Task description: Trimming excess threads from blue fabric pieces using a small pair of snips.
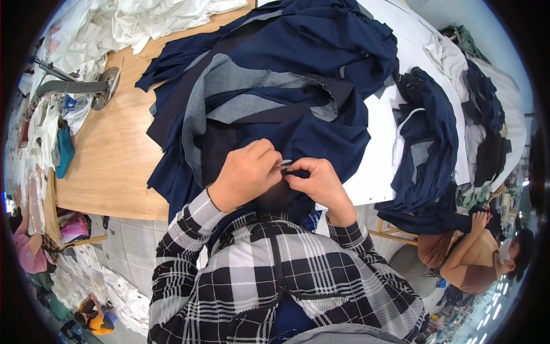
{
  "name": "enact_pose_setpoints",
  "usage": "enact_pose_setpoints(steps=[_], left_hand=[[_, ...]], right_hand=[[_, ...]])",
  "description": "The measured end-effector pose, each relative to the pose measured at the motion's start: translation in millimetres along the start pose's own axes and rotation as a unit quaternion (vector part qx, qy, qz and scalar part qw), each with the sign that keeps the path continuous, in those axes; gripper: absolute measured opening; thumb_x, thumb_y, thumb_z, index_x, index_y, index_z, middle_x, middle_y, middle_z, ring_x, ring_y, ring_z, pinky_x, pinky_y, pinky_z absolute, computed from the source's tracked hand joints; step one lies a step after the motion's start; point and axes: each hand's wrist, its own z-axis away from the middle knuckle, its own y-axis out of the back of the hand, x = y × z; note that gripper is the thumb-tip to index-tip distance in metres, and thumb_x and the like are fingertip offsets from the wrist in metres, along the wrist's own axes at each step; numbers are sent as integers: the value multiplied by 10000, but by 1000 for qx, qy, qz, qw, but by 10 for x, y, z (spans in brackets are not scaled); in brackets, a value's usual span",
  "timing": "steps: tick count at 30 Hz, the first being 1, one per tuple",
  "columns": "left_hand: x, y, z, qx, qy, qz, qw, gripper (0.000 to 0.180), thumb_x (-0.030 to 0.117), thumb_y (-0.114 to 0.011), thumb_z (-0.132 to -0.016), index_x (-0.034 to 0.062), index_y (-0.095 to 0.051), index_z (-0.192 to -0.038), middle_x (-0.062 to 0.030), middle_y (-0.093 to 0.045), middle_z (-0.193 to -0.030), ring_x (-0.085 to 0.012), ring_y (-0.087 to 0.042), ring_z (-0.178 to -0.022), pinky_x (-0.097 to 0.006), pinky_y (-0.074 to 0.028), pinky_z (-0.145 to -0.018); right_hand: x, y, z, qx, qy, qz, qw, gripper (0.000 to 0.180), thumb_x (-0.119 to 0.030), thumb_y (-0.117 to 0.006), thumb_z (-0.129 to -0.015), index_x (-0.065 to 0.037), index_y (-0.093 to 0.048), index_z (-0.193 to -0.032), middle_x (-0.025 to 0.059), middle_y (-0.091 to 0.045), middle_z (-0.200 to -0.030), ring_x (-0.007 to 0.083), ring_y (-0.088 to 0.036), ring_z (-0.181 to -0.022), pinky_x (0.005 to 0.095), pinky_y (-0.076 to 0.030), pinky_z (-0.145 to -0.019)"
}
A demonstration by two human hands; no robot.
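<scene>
Navy cloth [309,43], plaid shirt [246,252]

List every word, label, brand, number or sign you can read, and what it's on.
No text can be read.
Navy cloth: no lettering visible.
Wooden table: none visible.
Silver tool: too small to tell.
Blue item at left: too small to tell.

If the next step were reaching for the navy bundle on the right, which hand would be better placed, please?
Probably the right hand: it is nearer the navy bundle, while the left hand would cross over. Both are occupied over the larger navy pile.
</scene>
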Motion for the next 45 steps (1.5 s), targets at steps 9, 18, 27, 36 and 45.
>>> enact_pose_setpoints(steps=[9, 18, 27, 36, 45], left_hand=[[42, 31, 72, -24, 162, 213, 963, 69, 18, -643, -713, 19, -630, -781, -63, -537, -728, -194, -581, -592, -274, -470, -523], [37, -25, 14, 13, 109, 70, 991, 88, 38, -652, -701, 31, -592, -765, -61, -525, -730, -195, -562, -578, -287, -468, -528], [52, 47, 69, -115, 371, 443, 808, 247, 132, -685, -786, -10, -620, -977, 27, -567, -741, -27, -442, -573, -181, -366, -523], [120, 0, -13, -106, 435, 501, 741, 179, 145, -659, -816, 11, -620, -928, 40, -553, -673, -9, -427, -488, -168, -315, -414], [128, -196, 81, 0, 451, 460, 765, 160, 132, -644, -824, 0, -624, -912, 24, -584, -697, -21, -451, -497, -171, -352, -446]], right_hand=[[-14, 42, -12, -17, -74, -196, 978, 113, -33, -648, -752, 39, -664, -838, 0, -630, -741, 33, -530, -662, 169, -411, -596], [-48, 59, -8, -43, -43, -154, 986, 124, -38, -662, -756, 34, -666, -857, -4, -623, -736, 34, -531, -676, 171, -415, -612], [75, 88, 14, -6, -31, -294, 955, 132, -29, -620, -826, 32, -657, -938, 16, -638, -829, 48, -561, -754, 162, -430, -680], [86, 84, 11, 57, -31, -328, 942, 126, -6, -639, -809, 33, -655, -927, 31, -643, -838, 58, -570, -746, 165, -444, -687], [59, -142, 96, 284, 195, 70, 936, 206, -11, -699, -719, -28, -670, -922, 75, -604, -828, 160, -567, -724, 247, -444, -648]])
